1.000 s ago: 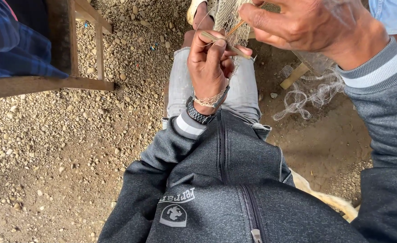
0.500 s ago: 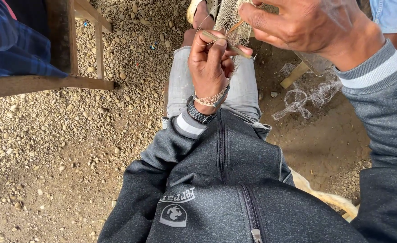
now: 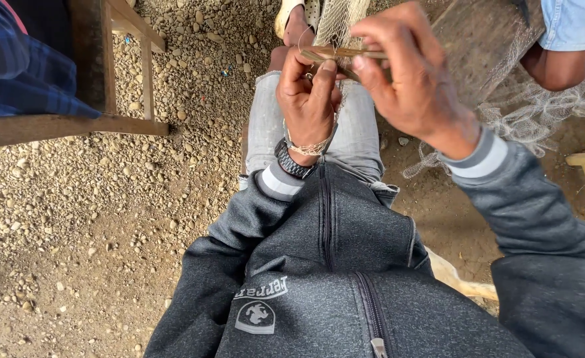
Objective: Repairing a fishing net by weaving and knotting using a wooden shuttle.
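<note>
Pale, fine-meshed netting (image 3: 343, 20) hangs above the person's knees, where the right hand (image 3: 408, 79) has moved down and leftward since the earlier frame, closer to the left hand (image 3: 308, 106). Both grips pinch a thin, flat wooden stick (image 3: 345, 52), tan and held level, against the netting's lower edge. Gravel ground (image 3: 107, 219) lies below.

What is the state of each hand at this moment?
Left hand: closed, pinching the flat wooden stick at the net.
Right hand: closed on the same stick.
</note>
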